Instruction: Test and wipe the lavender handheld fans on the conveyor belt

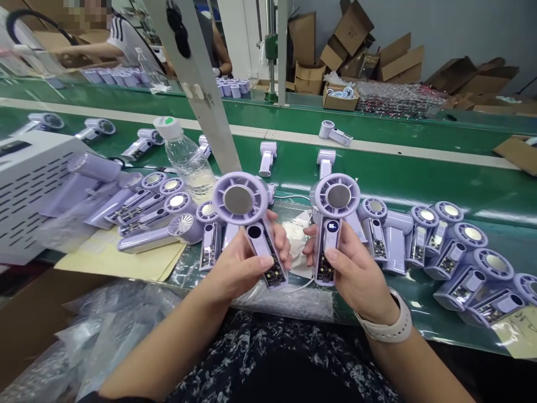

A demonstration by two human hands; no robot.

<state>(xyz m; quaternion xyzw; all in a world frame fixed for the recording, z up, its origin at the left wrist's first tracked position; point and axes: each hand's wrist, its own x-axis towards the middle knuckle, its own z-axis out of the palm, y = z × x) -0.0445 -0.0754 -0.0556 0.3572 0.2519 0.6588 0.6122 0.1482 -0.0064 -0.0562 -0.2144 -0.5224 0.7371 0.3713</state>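
Observation:
Two lilac handheld fans are held upright side by side in front of me. My left hand is wrapped round the handle of the left handheld fan, thumb on its open circuit section; its small round display is dark. In my right hand is the right handheld fan, whose display is lit and seems to read 86. The thumb presses near the middle of that handle. Both handles show bare circuit boards low down. More lilac fans lie just right of my right hand, and others left of my left hand.
A water bottle stands behind the left fans, near a slanted metal post. At far left is a white vented box. Fans lie spaced along the green conveyor. Two people work across it; cardboard boxes are piled behind.

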